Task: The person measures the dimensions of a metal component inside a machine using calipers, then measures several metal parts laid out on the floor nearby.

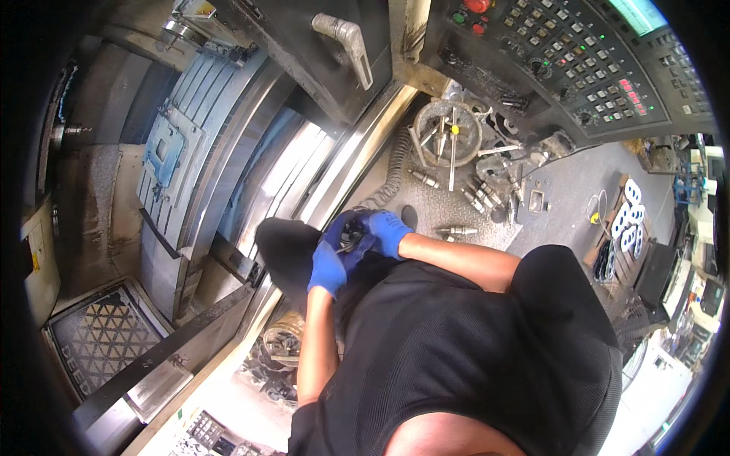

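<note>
Both of my hands wear blue gloves and meet in front of my chest, above my black shirt. My left hand [328, 267] comes up from below and cups a small dark round part [350, 245] with a bit of bright metal on it. From the right, my right hand [385, 229] closes its fingers over the top of the same part. Most of the part is hidden by the gloves. A dark rounded shape [285, 251] sits just left of my hands; I cannot tell what it is.
A tread-plate shelf [426, 209] beyond my hands carries several metal tool holders [479, 196], a round metal tray [447, 133] with tools and a coiled hose [391, 171]. A machine control panel [578, 53] lies above, a grey door handle [346, 42] and the machine enclosure [182, 167] to the left.
</note>
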A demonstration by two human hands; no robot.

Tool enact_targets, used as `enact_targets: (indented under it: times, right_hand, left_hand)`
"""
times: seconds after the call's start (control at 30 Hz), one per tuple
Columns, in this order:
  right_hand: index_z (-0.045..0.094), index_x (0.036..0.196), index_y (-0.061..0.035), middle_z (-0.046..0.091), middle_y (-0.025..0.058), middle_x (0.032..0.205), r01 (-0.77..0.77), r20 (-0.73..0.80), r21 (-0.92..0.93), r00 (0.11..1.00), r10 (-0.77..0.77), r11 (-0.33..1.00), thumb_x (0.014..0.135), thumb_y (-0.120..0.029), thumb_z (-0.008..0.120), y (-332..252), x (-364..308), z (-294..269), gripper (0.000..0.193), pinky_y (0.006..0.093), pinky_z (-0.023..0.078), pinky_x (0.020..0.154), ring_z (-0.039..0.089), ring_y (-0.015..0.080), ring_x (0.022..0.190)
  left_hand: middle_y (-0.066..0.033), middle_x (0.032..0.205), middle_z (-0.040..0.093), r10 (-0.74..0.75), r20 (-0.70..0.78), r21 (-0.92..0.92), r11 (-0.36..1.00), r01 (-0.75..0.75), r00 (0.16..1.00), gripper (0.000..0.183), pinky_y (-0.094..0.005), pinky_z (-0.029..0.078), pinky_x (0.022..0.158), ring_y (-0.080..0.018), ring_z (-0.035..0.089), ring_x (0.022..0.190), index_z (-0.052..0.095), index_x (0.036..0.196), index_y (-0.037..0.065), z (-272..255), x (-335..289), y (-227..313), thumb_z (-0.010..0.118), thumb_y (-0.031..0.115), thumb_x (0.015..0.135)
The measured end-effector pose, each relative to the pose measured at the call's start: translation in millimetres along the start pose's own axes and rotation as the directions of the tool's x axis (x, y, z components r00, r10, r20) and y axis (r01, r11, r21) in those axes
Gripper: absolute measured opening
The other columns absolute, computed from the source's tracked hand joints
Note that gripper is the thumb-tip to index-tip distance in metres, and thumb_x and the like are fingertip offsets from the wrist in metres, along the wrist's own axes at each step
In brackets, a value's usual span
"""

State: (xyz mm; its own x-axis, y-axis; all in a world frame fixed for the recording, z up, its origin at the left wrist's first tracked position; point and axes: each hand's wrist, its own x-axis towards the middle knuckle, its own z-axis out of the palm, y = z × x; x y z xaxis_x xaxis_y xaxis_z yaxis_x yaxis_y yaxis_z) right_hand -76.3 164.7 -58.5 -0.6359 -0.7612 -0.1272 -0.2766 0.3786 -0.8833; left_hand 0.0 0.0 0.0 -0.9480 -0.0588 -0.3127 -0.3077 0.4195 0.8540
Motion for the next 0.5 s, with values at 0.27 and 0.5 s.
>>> enact_targets:
  times: [0.27,0.5]
  right_hand:
    - [0.073,0.1,-0.0063,0.072,0.0213,0.098,0.161,-0.052,-0.086,0.985,-0.166,0.983,0.082,-0.032,0.075,-54.6,40.9,35.4,0.032,0.0489,0.055,0.08,0.07,0.042,0.092]
    - [0.064,0.126,-0.0052,0.069,0.022,0.116,0.357,-0.094,-0.089,0.927,-0.364,0.93,0.084,-0.033,0.078,-134.0,101.7,62.1,0.053,0.0476,0.053,0.095,0.066,0.0413,0.11]
  left_hand:
    - [-0.016,0.09,0.072,-0.104,-0.433,-0.529,0.834,-0.159,0.895,0.077,-0.0372,0.051,0.089,-0.0247,0.066,0.087,0.065,0.085,0.001,-36.4,-22.4,-15.1,0.019,0.057,0.112]
    - [-0.0001,0.059,0.037,-0.21,-0.179,-0.977,0.15,-0.149,0.961,0.07,-0.0349,0.041,0.065,-0.0215,0.044,0.061,0.038,0.06,0.018,-181.1,-14.9,-26.0,0.043,0.076,0.098]
